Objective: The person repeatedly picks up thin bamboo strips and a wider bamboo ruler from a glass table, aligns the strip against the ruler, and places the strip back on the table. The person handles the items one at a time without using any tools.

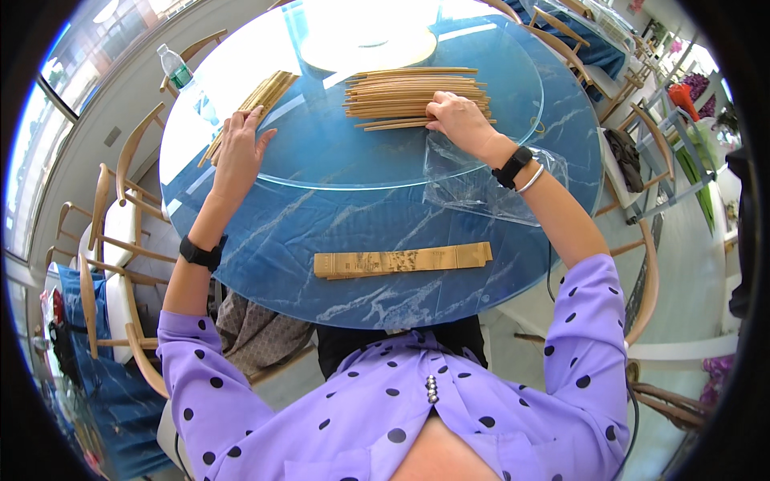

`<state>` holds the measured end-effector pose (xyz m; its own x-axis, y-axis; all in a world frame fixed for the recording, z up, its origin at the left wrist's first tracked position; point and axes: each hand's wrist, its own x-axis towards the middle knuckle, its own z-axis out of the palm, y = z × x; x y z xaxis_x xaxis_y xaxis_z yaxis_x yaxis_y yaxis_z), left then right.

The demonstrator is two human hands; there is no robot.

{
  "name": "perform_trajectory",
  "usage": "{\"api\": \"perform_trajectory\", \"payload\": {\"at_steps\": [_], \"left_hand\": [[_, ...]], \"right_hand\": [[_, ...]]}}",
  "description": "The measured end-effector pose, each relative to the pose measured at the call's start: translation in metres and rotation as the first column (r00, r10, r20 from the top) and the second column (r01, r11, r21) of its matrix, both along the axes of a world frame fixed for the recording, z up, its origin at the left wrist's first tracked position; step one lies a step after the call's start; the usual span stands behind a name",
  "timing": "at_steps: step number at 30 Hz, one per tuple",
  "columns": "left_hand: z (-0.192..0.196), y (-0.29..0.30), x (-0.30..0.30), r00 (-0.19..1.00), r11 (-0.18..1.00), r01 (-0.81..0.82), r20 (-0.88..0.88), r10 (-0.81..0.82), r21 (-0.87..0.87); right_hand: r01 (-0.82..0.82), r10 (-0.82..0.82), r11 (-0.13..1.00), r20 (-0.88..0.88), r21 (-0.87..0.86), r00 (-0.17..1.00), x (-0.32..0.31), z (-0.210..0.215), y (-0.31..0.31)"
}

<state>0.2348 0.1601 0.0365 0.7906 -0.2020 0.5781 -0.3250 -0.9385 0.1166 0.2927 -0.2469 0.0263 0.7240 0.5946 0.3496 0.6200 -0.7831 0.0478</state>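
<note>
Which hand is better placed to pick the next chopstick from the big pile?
Right. The right hand already rests with its fingers on the big chopstick pile; the left hand lies flat on the glass turntable beside the smaller pile.

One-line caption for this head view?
Right hand on wooden chopsticks, left hand beside another chopstick bundle.

Two piles of wooden chopsticks (417,98), one paper sleeve (403,260), one plastic bag (473,180), one water bottle (178,72).

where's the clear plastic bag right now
In the head view the clear plastic bag lies on the blue table's right side, under the right hand's wrist, beside the chopstick pile.
</note>
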Motion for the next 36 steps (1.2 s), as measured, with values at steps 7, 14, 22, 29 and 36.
{"api": "perform_trajectory", "payload": {"at_steps": [7, 14, 22, 29, 36], "left_hand": [[0.003, -0.053, -0.146, 0.982, 0.975, 0.111, -0.131, -0.138, -0.194], [-0.029, -0.096, -0.198, 0.955, 0.923, 0.131, -0.205, -0.216, -0.363], [-0.038, -0.103, -0.211, 0.991, 0.757, 0.124, 0.041, -0.128, -0.642], [-0.039, -0.131, -0.219, 0.892, 0.336, 0.182, 0.011, -0.452, -0.924], [-0.036, -0.158, -0.228, 0.737, -0.037, -0.044, -0.008, -0.675, -0.998]], "right_hand": [[-0.081, 0.086, 0.984, 0.029, -0.159, 0.996, 0.0, -0.008, -0.003], [-0.089, 0.104, 0.974, 0.064, -0.208, 0.992, -0.016, -0.012, 0.001], [-0.288, 0.285, 0.951, 0.047, 0.108, 0.957, -0.149, 0.039, 0.038], [-0.272, 0.368, 0.901, -0.259, 0.339, 0.893, -0.262, 0.01, 0.037], [-0.171, 0.243, 0.926, -0.186, 0.336, 0.952, -0.284, -0.011, 0.027]]}}
